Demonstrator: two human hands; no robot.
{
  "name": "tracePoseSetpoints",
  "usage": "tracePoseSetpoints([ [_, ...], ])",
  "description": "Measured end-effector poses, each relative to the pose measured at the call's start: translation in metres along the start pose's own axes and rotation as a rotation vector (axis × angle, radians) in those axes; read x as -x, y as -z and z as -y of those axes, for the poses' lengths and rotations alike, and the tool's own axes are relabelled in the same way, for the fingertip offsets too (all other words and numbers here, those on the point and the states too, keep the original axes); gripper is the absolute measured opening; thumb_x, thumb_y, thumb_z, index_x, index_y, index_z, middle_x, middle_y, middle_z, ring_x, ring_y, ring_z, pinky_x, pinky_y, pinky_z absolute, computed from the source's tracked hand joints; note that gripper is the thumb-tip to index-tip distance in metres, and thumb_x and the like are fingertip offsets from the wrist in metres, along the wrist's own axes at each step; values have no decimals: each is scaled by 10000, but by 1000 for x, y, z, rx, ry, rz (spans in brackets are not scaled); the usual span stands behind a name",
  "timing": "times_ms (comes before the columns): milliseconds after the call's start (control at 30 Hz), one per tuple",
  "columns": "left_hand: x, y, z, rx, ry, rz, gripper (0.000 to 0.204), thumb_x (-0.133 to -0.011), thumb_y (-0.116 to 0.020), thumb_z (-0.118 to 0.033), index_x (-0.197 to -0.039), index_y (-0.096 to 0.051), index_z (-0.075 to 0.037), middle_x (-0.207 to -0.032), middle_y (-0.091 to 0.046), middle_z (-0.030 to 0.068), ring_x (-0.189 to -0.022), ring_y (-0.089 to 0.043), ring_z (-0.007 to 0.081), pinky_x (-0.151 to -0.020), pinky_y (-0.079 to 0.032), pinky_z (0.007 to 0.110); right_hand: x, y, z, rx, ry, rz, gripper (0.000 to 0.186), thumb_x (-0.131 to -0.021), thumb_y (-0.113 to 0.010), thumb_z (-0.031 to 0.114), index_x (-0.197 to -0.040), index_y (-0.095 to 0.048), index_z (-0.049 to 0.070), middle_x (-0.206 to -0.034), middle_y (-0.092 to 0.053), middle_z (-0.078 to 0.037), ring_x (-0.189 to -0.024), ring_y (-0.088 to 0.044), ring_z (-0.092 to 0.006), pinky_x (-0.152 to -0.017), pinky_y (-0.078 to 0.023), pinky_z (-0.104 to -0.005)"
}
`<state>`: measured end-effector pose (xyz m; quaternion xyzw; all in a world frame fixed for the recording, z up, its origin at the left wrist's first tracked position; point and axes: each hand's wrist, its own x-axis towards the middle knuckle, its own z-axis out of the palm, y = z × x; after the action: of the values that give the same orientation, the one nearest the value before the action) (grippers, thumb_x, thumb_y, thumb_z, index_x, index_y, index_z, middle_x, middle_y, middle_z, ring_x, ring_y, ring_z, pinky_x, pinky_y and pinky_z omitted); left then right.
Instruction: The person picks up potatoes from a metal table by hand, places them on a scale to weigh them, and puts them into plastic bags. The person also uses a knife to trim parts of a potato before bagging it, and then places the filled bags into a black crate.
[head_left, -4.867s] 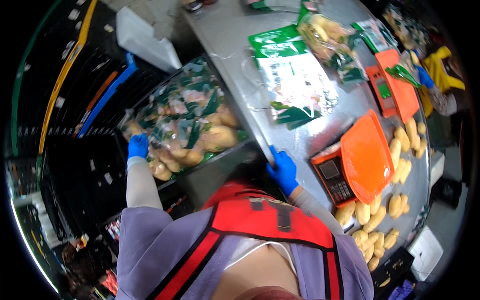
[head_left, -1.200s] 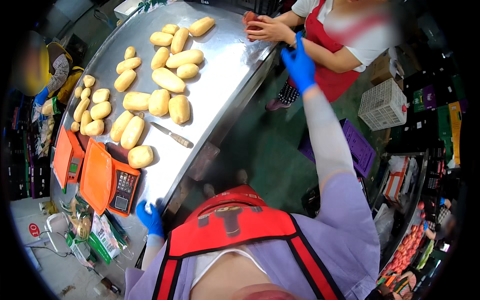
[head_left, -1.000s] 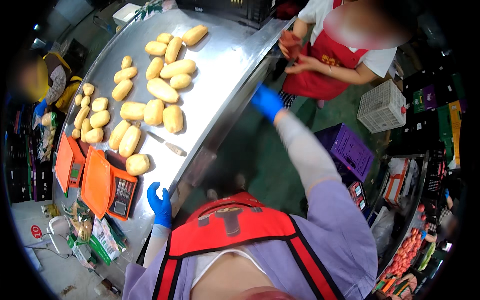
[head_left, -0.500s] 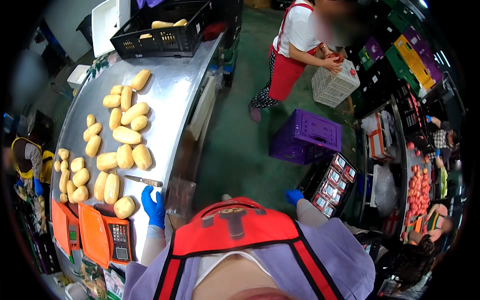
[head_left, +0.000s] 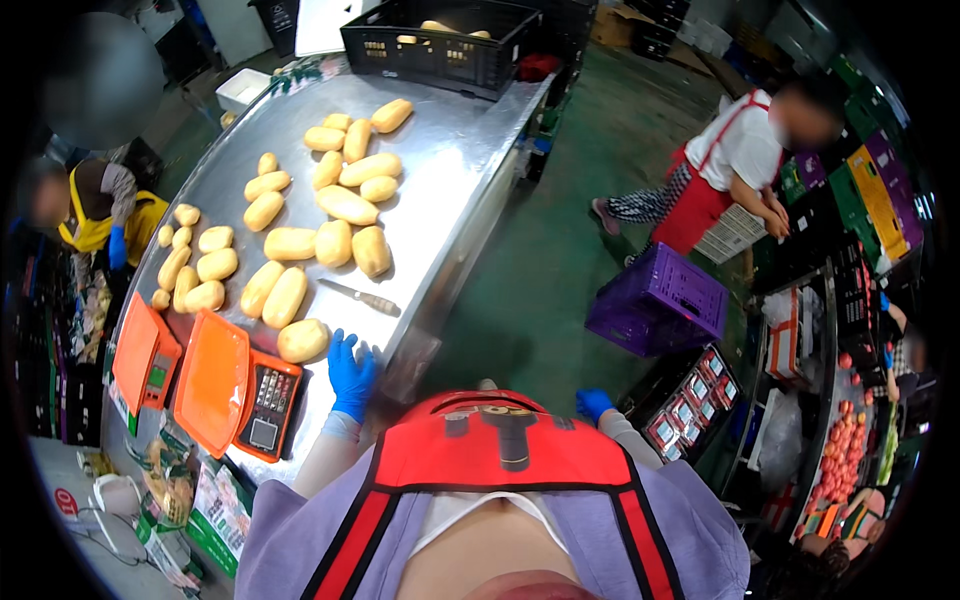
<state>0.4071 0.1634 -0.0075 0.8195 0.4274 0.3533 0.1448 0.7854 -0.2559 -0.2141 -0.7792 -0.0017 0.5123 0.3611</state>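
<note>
My left hand [head_left: 352, 374], in a blue glove, is at the steel table's [head_left: 430, 130] near edge, fingers apart and holding nothing. It is just right of a peeled potato [head_left: 302, 340] and below a wooden-handled knife [head_left: 360, 297] lying flat. Many more peeled potatoes [head_left: 348, 205] lie in loose groups on the steel. Two orange scales [head_left: 210, 380] [head_left: 142, 350] stand to the left of that hand. My right hand [head_left: 594, 403], also gloved, hangs low at my side with fingers curled and nothing visible in them, left of a black crate [head_left: 655, 405] of packaged trays.
A black crate [head_left: 440, 60] with potatoes sits at the table's far end. A purple crate [head_left: 655, 300] stands on the green floor [head_left: 500, 320]. A co-worker in a red apron [head_left: 705, 215] stands beyond it; another in yellow [head_left: 140, 215] works at left. Bags [head_left: 215, 500] lie lower left.
The view has turned from bagged potatoes to the loose ones. My right hand has dropped from near the co-worker to my side. The red-aproned co-worker has moved away rightward from the table.
</note>
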Motion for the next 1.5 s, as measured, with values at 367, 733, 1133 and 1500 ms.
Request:
tracePoseSetpoints([
  [367,42,24,40,-161,88,176,513,-777,-672,-285,-1198,-539,-26,-1325,-480,278,-1156,-511,424,-959,-428,478,-38,-118,185,113,345,214,241,-890,-612,268,-919,-634,30,-745,-614,-66,-630,-589,-147,-582,-491,-299],
  [733,37,30,28,-247,138,216,474,-752,-668,-279,-1165,-579,-63,-1260,-558,198,-1124,-542,385,-924,-439,473,-43,-216,545,-2,882,472,291,-926,-603,156,-1170,-622,-2,-943,-633,-36,-774,-582,-105,-722,-488,-246],
  [1133,2,-14,-23,-409,649,-56,223,-840,-609,-109,-1045,-581,-25,-1210,-575,215,-1117,-547,399,-966,-438,445,-287,-309,802,-38,996,154,529,-852,-676,269,-1247,-524,-48,-1098,-626,-173,-969,-602,-234,-853,-479,-342],
  [1500,-11,-11,-35,-445,774,-71,272,-776,-648,-140,-1021,-599,-32,-1204,-598,195,-1097,-570,389,-951,-458,441,-280,-396,835,223,1215,142,849,-741,-779,261,-1402,-356,-63,-1362,-473,-240,-1214,-514,-315,-1021,-408,-382],
])
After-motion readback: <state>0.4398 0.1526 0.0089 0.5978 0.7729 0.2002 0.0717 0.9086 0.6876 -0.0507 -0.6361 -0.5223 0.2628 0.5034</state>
